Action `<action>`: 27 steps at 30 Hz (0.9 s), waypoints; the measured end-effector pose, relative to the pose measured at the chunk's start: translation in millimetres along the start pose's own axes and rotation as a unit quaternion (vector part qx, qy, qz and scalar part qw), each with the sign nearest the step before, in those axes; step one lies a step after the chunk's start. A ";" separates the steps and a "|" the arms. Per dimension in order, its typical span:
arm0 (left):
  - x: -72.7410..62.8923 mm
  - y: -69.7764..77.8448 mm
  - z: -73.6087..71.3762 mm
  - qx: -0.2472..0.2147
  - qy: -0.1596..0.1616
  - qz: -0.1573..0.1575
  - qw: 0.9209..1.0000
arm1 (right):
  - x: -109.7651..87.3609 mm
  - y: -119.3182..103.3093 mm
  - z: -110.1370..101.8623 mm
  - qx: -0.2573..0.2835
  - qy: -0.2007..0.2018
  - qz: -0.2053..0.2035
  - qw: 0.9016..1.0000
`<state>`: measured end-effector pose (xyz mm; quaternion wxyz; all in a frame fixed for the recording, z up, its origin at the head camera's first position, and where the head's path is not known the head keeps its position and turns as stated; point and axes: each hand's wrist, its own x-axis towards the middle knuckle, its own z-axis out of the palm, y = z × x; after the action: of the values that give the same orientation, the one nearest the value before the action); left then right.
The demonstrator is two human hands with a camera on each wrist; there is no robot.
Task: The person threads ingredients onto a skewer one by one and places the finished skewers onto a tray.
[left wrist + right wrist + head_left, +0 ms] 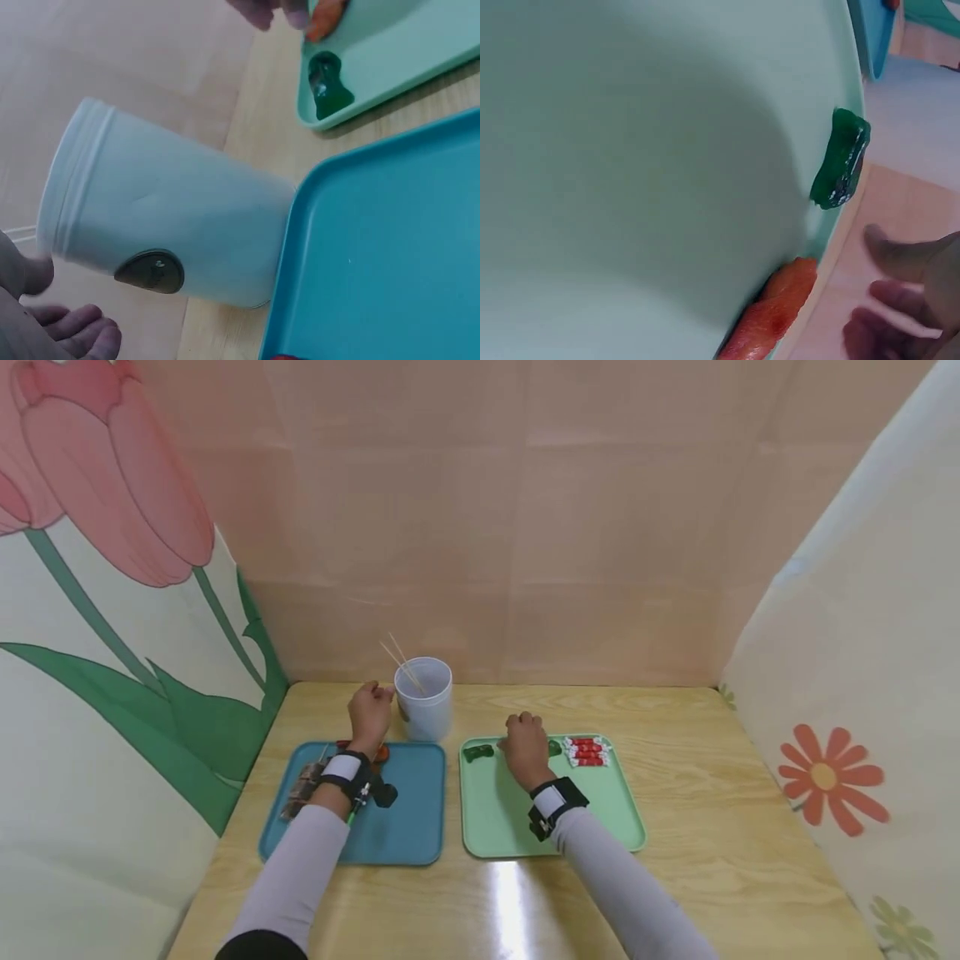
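Note:
My left hand [371, 717] is beside the rim of a white cup [427, 714], nothing visible between its thumb and loosely bent fingers. Two thin wooden skewers [405, 665] stand in the cup and lean left. In the left wrist view, the hand [52, 315] shows its thumb and fingertips apart. My right hand [525, 750] is over the far edge of the green tray [502, 818]. Its thumb and fingers stand apart in the right wrist view, near an orange-red piece [772, 311] and a glossy dark green piece [842, 159], holding neither.
A blue tray [401, 827] on the left holds brown pieces [300, 789] and red-orange pieces [382, 752], partly hidden by my left arm. Several red-and-white pieces [587, 752] lie at the green tray's far right. Patterned cloth walls enclose the wooden table [712, 827].

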<state>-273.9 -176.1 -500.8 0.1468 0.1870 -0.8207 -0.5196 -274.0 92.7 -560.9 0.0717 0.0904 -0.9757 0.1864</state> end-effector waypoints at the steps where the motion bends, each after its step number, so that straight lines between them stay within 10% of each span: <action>1: 1.1 0.6 0.7 -0.003 0.006 0.003 1.000 | 1.5 -2.1 0.9 0.026 -0.009 -0.003 1.000; 12: 4.3 15.1 18.9 -0.108 -0.002 0.010 0.994 | 29.0 -46.2 8.1 0.320 -0.117 -0.007 0.940; 27: 20.5 20.3 42.1 -0.094 0.064 -0.020 0.993 | 48.3 -80.8 20.5 0.339 -0.081 0.001 0.937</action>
<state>-313.5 -144.1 -498.9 0.2059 0.2216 -0.7530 -0.5844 -306.8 3.9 -543.0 -0.0430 0.1233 -0.8573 0.4981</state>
